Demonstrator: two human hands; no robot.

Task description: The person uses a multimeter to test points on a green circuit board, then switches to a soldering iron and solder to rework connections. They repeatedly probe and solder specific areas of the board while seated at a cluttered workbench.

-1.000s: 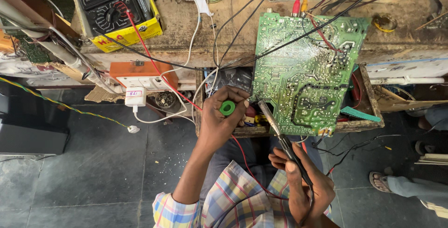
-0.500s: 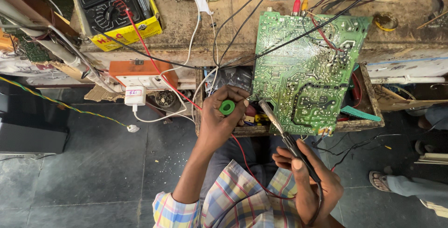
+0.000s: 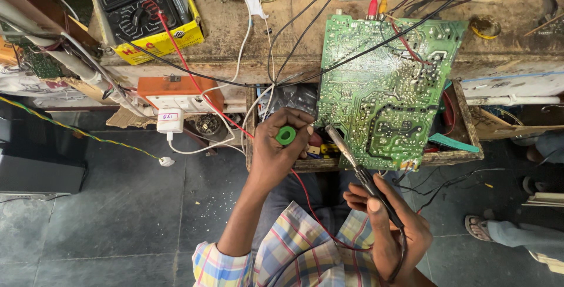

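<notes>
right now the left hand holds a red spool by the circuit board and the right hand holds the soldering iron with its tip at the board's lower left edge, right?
Not quite: the spool in the left hand is green, not red, as the head view shows. The rest stands: the right hand holds the soldering iron, its tip at the lower left edge of the circuit board.

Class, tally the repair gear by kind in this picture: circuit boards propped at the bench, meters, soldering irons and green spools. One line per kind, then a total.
Green circuit board: 1
Analogue meter in yellow case: 1
Soldering iron, in the right hand: 1
Green spool, in the left hand: 1
Total: 4
</notes>
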